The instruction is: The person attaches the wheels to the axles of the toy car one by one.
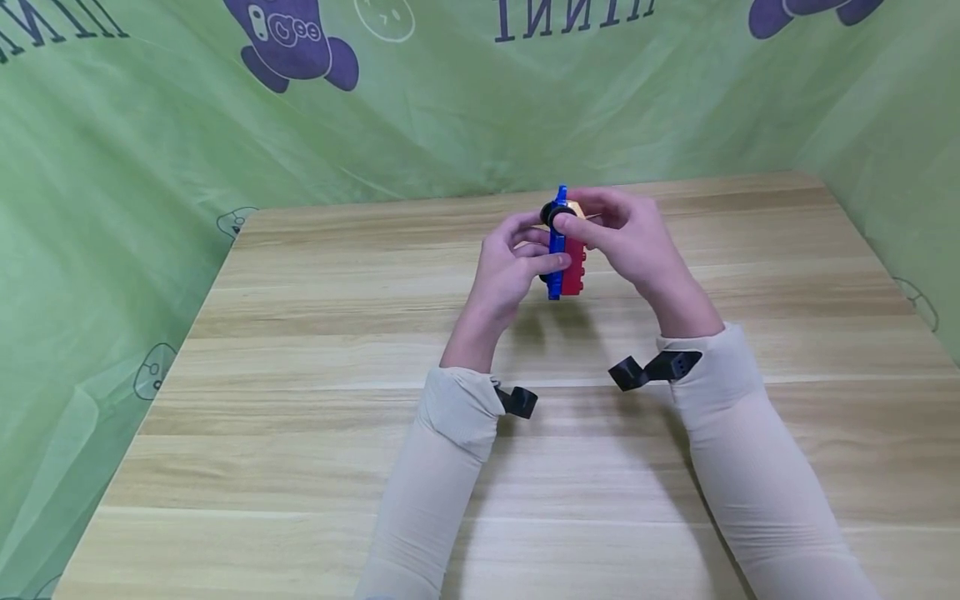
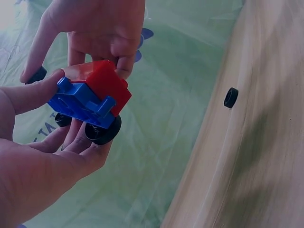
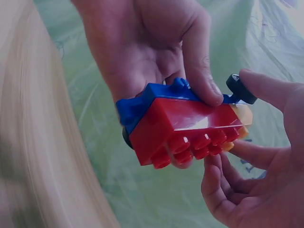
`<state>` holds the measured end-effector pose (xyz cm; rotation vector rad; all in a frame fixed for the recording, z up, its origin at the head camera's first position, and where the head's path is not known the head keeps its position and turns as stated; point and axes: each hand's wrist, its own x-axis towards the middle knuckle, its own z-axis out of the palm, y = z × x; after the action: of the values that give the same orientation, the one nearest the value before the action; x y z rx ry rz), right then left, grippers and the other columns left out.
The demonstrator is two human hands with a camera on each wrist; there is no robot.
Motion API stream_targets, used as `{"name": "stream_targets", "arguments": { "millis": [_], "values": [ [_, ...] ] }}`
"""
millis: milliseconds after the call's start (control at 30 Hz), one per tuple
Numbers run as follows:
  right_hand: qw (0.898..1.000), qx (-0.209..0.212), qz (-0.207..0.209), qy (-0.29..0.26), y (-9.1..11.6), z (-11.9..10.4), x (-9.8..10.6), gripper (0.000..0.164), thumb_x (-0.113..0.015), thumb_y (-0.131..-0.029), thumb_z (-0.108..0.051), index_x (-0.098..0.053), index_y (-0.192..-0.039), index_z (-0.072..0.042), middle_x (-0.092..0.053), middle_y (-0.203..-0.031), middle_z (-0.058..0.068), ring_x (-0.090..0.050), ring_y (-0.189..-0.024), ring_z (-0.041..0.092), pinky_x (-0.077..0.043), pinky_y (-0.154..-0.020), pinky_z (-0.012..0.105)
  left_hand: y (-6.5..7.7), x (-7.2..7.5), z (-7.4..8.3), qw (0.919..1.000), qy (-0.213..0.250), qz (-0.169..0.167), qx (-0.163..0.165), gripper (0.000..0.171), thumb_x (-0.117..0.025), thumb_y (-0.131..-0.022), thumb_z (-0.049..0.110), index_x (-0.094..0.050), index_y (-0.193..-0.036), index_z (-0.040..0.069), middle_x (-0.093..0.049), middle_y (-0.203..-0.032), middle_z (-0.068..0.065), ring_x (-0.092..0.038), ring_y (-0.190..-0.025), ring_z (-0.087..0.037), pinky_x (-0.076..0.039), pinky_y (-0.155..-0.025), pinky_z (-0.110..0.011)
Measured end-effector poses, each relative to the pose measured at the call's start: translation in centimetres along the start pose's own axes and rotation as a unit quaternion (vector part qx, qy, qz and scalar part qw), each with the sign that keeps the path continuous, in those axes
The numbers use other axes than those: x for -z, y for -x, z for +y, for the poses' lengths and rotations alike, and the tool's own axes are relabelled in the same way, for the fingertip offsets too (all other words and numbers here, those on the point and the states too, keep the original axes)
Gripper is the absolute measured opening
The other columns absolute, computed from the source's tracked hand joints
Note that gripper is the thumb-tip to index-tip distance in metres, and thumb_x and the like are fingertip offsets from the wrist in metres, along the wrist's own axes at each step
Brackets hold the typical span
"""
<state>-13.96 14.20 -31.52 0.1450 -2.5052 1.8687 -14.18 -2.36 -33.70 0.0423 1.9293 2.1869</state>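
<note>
Wheel-fitting seems in hand: at twelve o'clock above the wood-grained table (image 1: 322, 350), the left hand (image 1: 506, 267) grips the red-blue-yellow plastic toy car (image 3: 180, 116), the right hand (image 1: 636, 237) pinches a round black wheel (image 3: 241, 89), and the next move probably calls for the loose black disc (image 2: 231, 98), three o'clock in the left-wrist view.

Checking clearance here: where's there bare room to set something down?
The table is bare between left sleeve and left edge, and between right sleeve and right edge. Crowded: left hand and right hand around the wheeled toy; loose wheel on table.
</note>
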Motion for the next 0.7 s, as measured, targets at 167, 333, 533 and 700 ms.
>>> {"name": "stream_targets", "arguments": {
  "millis": [167,333,533,700],
  "values": [
    [1.0,0.005,-0.012,-0.027,0.0,0.2,-0.1,0.042,-0.076,-0.091,-0.028,-0.069,-0.126,-0.006,-0.073,-0.094,-0.01,-0.065,-0.089,0.012,-0.049,-0.081,0.025,0.1,0.1,0.0,1.0,0.0,0.004,-0.007,0.057,-0.076,-0.079,-0.014,-0.059,-0.132,0.001,-0.059,-0.097,-0.005,-0.069,-0.089,-0.018,-0.057,-0.085,-0.027],
    [0.997,0.026,-0.003,-0.069,-0.1,0.7,-0.3,0.034,-0.076,-0.091,-0.021,-0.072,-0.12,-0.005,-0.074,-0.094,-0.01,-0.068,-0.088,0.011,-0.052,-0.081,0.022,0.1,0.0,-0.1,0.9999,0.001,0.004,-0.013,0.054,-0.075,-0.078,-0.016,-0.06,-0.129,-0.003,-0.059,-0.094,-0.005,-0.07,-0.085,-0.017,-0.058,-0.084,-0.028],
    [0.992,0.062,-0.001,-0.114,-0.4,1.2,-0.5,0.023,-0.076,-0.09,-0.013,-0.076,-0.111,-0.004,-0.076,-0.089,-0.009,-0.067,-0.077,0.011,-0.053,-0.071,0.021,0.3,-0.3,-0.1,0.9998,-0.012,0.012,-0.009,0.054,-0.076,-0.078,-0.015,-0.06,-0.128,-0.003,-0.059,-0.095,-0.006,-0.073,-0.091,-0.025,-0.06,-0.086,-0.031],
    [0.997,0.06,0.013,-0.051,-0.4,1.3,-0.6,0.031,-0.076,-0.09,-0.017,-0.073,-0.116,-0.001,-0.074,-0.088,-0.014,-0.067,-0.077,0.008,-0.052,-0.071,0.021,0.5,-0.6,0.2,0.9992,-0.032,0.023,-0.009,0.055,-0.078,-0.078,-0.013,-0.059,-0.128,-0.003,-0.06,-0.095,-0.008,-0.074,-0.092,-0.025,-0.06,-0.085,-0.03]
  ]
}}
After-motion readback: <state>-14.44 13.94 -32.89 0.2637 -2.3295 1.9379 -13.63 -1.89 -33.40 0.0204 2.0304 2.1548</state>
